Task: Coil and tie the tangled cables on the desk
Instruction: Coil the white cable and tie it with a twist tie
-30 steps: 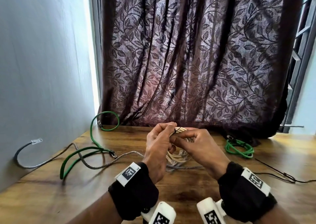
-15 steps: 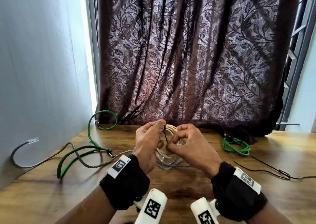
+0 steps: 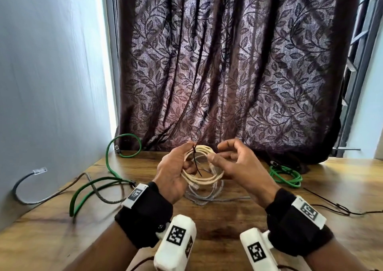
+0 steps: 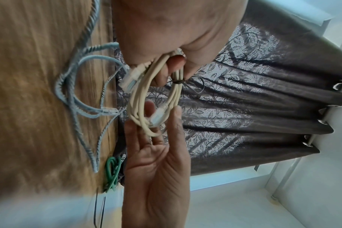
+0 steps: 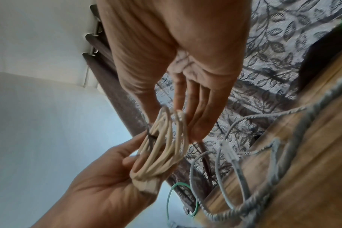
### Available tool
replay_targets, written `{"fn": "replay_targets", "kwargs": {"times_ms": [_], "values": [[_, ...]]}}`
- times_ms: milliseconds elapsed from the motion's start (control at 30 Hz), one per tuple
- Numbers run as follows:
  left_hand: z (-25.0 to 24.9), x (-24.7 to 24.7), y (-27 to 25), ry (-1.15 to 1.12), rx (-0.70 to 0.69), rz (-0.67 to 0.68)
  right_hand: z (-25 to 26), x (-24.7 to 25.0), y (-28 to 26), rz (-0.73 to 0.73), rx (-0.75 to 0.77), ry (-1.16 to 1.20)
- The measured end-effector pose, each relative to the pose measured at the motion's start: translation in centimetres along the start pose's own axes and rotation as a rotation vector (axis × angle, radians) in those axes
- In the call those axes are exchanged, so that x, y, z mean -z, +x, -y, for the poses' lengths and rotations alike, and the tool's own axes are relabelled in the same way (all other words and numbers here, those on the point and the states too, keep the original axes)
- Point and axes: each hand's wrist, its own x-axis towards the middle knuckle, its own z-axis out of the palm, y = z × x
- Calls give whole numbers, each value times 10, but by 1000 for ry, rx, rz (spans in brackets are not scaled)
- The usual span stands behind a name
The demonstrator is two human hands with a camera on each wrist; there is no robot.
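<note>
**Now the tie is on — the right hand lets go**

Evidently the step of cinching has ended. At far left a loose green cable crosses a grey braided cable on the desk, both still uncoiled. Moving right, the left hand grips the cream cable coil above the desk, fingers curled round one side, thumb by the black tie that now circles the strands. Half a second ago both hands were pinched together at that tie; now the right hand has drawn back — fingers spread and relaxed, holding nothing, tips only near the coil's far edge. Further right lies a green coil, already bundled. Judging from this, the cream cable is finished and can be set down, leaving the two tangled cables at left.
</note>
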Motion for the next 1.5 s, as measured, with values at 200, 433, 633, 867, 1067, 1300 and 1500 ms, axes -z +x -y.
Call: {"fn": "replay_targets", "kwargs": {"times_ms": [200,433,633,867,1067,1300,1500], "values": [[6,1,1,109,47,-6,-3,18,4,145,-203,234],[9,1,-4,283,45,-8,-9,30,10,108,-265,288],[6,0,-12,294,22,15,-10,54,18,-3,-239,308],[10,-2,-9,308,8,76,-28,112,31,-342,-214,359],[16,-2,-7,343,53,146,-24,168,31,-511,-190,-123],[18,-3,-7,367,63,178,-16,209,21,-359,-29,-1289],[18,-4,-8,394,62,186,-54,224,4,-244,-228,-1546]]}}
